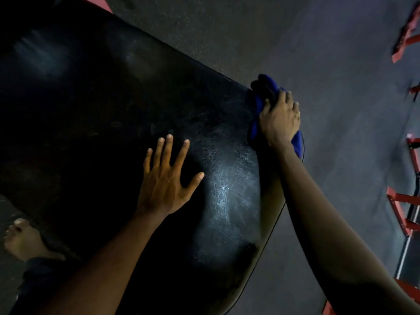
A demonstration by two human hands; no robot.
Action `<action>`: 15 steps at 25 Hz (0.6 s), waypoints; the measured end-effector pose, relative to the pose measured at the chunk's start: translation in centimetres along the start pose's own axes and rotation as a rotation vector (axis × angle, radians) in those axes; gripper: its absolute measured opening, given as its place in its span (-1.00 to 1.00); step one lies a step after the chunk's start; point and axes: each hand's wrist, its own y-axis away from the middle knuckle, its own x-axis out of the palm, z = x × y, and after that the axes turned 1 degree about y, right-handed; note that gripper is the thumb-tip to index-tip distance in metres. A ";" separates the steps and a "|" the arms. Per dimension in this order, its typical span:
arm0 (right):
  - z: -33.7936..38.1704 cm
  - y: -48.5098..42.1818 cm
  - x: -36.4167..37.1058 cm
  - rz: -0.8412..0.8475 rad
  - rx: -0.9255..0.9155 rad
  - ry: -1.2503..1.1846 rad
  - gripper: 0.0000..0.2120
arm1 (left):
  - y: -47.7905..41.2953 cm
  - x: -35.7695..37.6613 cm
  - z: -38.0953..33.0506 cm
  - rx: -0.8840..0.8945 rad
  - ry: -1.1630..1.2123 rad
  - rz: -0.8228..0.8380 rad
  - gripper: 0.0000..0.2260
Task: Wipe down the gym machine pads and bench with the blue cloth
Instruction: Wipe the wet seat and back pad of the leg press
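Observation:
A large black padded bench (109, 123) fills most of the view, running from the upper left to the lower right. My left hand (166, 178) lies flat on the pad with its fingers spread. My right hand (280, 119) grips the bunched blue cloth (261, 96) and presses it against the pad's right edge. Part of the cloth hangs below the hand. A wet sheen shows on the pad between the two hands.
Dark speckled rubber floor (341, 64) lies to the right of the bench. Red metal frame parts (400, 208) stand along the right edge. My bare foot (20, 237) is on the floor at the lower left.

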 end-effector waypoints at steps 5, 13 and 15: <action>0.1 8.6 -0.2 0.050 -0.223 0.004 -0.44 | 0.1 -0.1 0.0 -0.005 -0.003 -0.001 -0.26; 2.9 4.8 1.7 0.099 -0.235 0.107 -0.41 | 0.1 -0.1 -0.1 -0.010 0.009 -0.005 -0.26; 6.7 3.2 3.3 0.121 -0.252 0.065 -0.44 | 0.0 0.0 -0.1 -0.008 0.002 -0.013 -0.26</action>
